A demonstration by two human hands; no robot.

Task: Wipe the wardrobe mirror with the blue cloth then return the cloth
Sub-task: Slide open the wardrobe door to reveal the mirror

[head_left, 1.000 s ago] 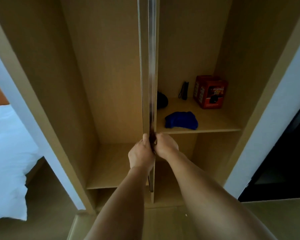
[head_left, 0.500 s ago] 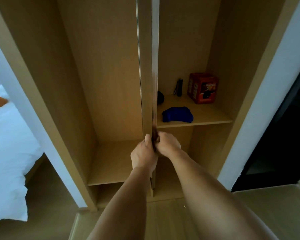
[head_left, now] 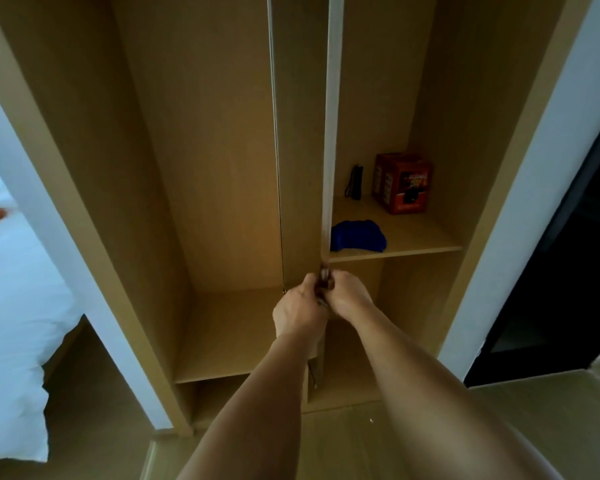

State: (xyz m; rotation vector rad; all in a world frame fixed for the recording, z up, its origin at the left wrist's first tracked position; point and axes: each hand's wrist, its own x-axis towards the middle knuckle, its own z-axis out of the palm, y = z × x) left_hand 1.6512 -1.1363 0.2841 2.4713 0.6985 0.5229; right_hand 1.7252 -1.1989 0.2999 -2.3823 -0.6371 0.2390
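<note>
Left hand (head_left: pixel 300 315) and right hand (head_left: pixel 347 296) side by side, both gripping edge-on tan wooden wardrobe door (head_left: pixel 300 168); crumpled blue cloth (head_left: pixel 357 236) on right-hand shelf (head_left: pixel 420 237).

Two door edges (head_left: pixel 300 140) pinched together at centre by left hand (head_left: pixel 300 315) and right hand (head_left: pixel 349 299), standing edge-on between the two halves of the wardrobe (head_left: pixel 84 202). Left of them, a tall bay, bare down to its low shelf (head_left: pixel 229 334) — open from the front. Right of them, access narrower: upper shelf (head_left: pixel 420 242) carrying blue cloth (head_left: pixel 357 236) at its front left, tight against the door edge, with bare board to the cloth's right. Farther back, red box (head_left: pixel 400 183) and a small dark object (head_left: pixel 355 181) near the rear wall — well apart from the cloth. Below that shelf, an open compartment partly blocked by the right forearm.
</note>
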